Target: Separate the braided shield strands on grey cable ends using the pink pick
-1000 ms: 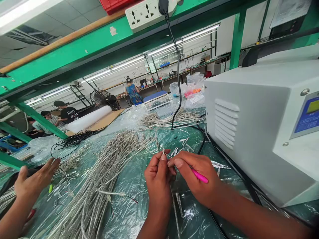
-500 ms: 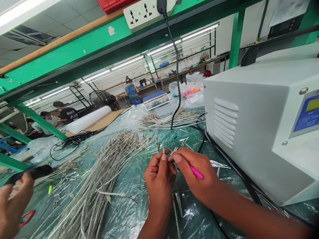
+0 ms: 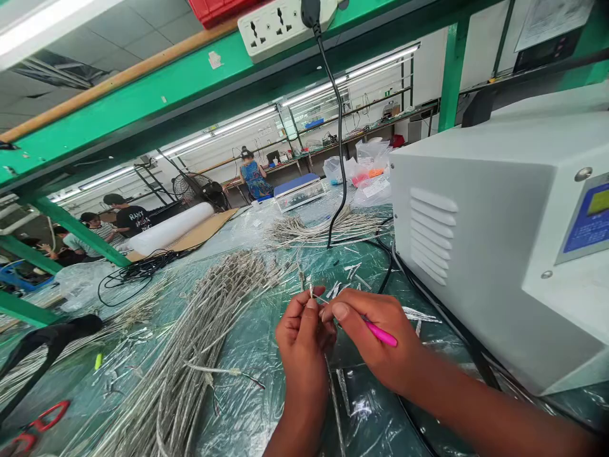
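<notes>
- Silvery braided sleeving covers the thin wire (image 3: 311, 291) pinched in the left hand (image 3: 304, 343); its short tip stands up just above the thumb and forefinger, and the rest of it is hidden behind the hand.
- Right hand (image 3: 375, 339) is closed too, its thumb and forefinger pressed against the same wire tip, so both hands meet at that one spot above the surface (image 3: 247, 343).
- Tucked in the right hand is a pink tool (image 3: 383, 334), its bright handle poking out between the fingers toward the wrist; its working end is too small to make out.
- Just beyond the hands lie a few short loose metal pieces (image 3: 352, 270), scattered on the clear plastic sheeting that covers the green surface.
- To the left of the hands runs a long thick bundle of braided wires (image 3: 190, 355), the same silver-grey as the one being held, fanning out at its far end.
- A second, smaller heap of wires (image 3: 323, 228) lies farther back, where a black power cable (image 3: 339, 127) drops from a white power strip (image 3: 280, 22) on the green frame overhead.
- Right beside the hands stands a large white machine (image 3: 499, 235) with vent slots and a blue panel.
- At the far left edge lie red-handled scissors (image 3: 45, 419) and a black handle (image 3: 52, 336).
- Other people sit at benches well back in the room.
</notes>
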The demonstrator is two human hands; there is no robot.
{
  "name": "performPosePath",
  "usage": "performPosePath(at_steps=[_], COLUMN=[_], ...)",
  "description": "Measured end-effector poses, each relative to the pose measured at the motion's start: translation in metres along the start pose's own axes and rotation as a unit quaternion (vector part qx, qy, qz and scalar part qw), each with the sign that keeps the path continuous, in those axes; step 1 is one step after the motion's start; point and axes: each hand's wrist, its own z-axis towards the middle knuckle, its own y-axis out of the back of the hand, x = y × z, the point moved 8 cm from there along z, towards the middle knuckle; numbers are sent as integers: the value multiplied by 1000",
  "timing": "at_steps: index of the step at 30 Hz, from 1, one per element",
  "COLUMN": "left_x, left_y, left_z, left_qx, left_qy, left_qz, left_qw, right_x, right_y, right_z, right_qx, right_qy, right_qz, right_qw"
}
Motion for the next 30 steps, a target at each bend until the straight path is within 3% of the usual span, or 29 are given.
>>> performPosePath(at_steps=[11,30], left_x=[0,3], left_y=[-1,5], left_z=[0,3], left_qx=[2,-8], left_qy=[1,19], left_qz=[0,7], left_qw=[1000,1000], right_x=[-1,9], right_y=[-1,-5], right_z=[0,4], right_qx=[3,59], right_qy=[6,112], right_qz=[-19,-68], right_qw=[1000,990])
